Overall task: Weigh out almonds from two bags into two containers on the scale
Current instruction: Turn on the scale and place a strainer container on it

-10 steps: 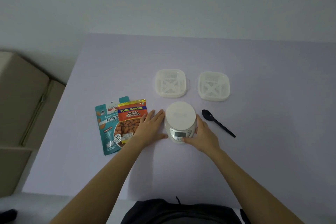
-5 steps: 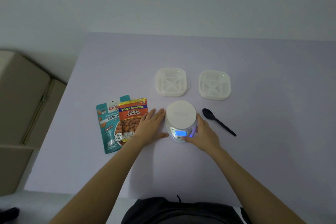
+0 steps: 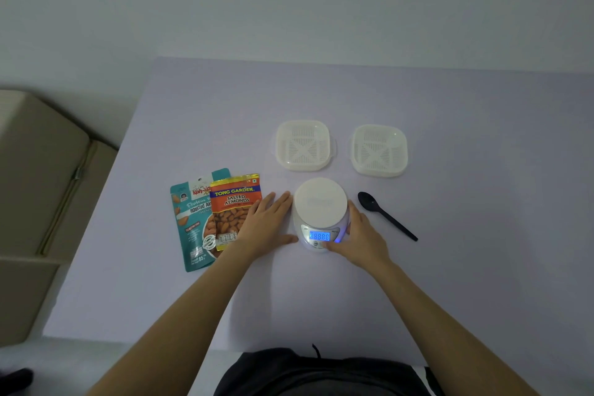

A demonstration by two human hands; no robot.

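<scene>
Glowing blue at its display, a small white kitchen scale (image 3: 320, 214) sits near the middle of a pale lilac surface (image 3: 450, 267), its round platform bare. The left hand (image 3: 268, 227) lies flat on the surface just beside the scale's left side, fingers (image 3: 279, 202) together and extended, holding nothing. The right hand (image 3: 361, 239) cups the scale's right side, its thumb touching the front panel beside the lit display, fingers curved against the body. Behind the scale stand two white square containers, the left container (image 3: 303, 145) and the right container (image 3: 379, 150), apart from each other. To the left, an orange bag of salted almonds (image 3: 233, 206) overlaps a teal bag of roasted almonds (image 3: 189, 222), the left hand's heel partly covering the orange bag's corner. A black plastic spoon (image 3: 385, 215) lies on the surface right of the scale.
</scene>
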